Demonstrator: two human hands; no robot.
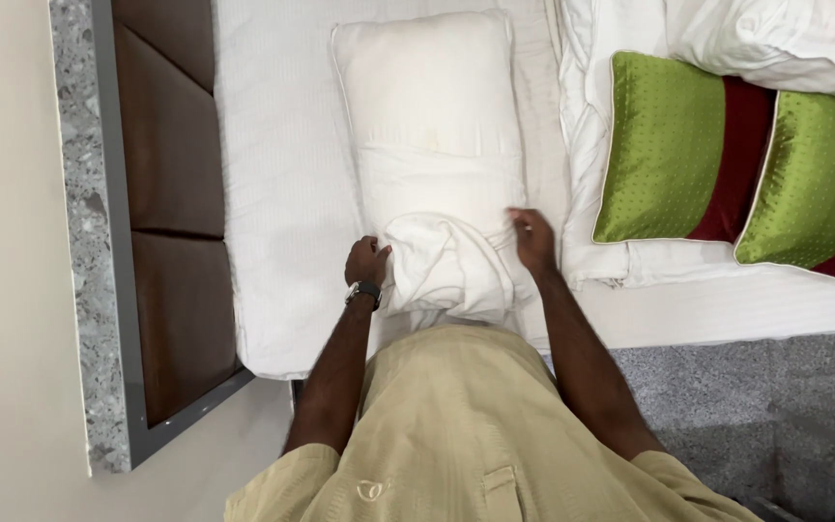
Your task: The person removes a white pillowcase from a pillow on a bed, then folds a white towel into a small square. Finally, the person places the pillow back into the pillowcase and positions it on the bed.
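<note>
A white pillow (427, 106) lies on the white bed sheet (282, 184), its near end half inside a bunched white pillowcase (446, 266). My left hand (367, 261), with a dark watch on the wrist, grips the pillowcase's left edge. On the right side my right hand (532, 237) holds the pillowcase where it meets the pillow. Both arms reach forward over my tan shirt.
Two green and dark red cushions (669, 145) (819, 188) rest on a folded white duvet (775, 39) at the right. A brown padded headboard (166, 193) in a grey frame runs along the left. Grey speckled floor (727, 396) shows at the lower right.
</note>
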